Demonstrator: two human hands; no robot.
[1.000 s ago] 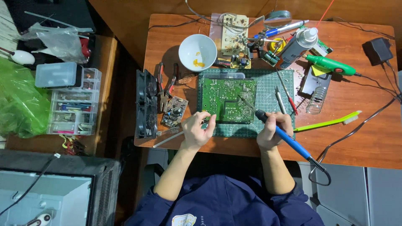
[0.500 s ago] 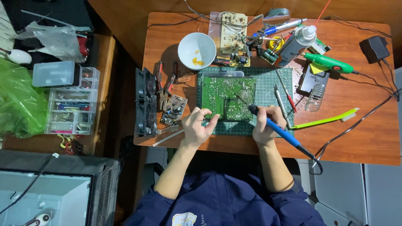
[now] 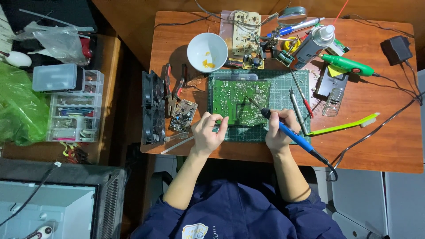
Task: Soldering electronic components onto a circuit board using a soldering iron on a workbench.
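Observation:
A green circuit board [image 3: 237,101] lies on a green cutting mat [image 3: 283,95] on the wooden table [image 3: 380,141]. My right hand [image 3: 280,132] grips a blue soldering iron [image 3: 292,135], whose tip rests on the board's right half. My left hand [image 3: 210,132] sits at the board's lower left corner, fingers curled; a thin tool seems pinched in them, but it is too small to tell.
A white bowl [image 3: 207,51], a second circuit board [image 3: 245,28], a spray can [image 3: 314,42], a green rotary tool [image 3: 347,65], a green brush [image 3: 343,126], pliers [image 3: 172,88] and black fans [image 3: 152,108] surround the mat. Plastic parts drawers [image 3: 73,106] stand to the left.
Both hands and the soldering iron sit slightly further left on the board than one second ago. The tip has moved a little across the board.

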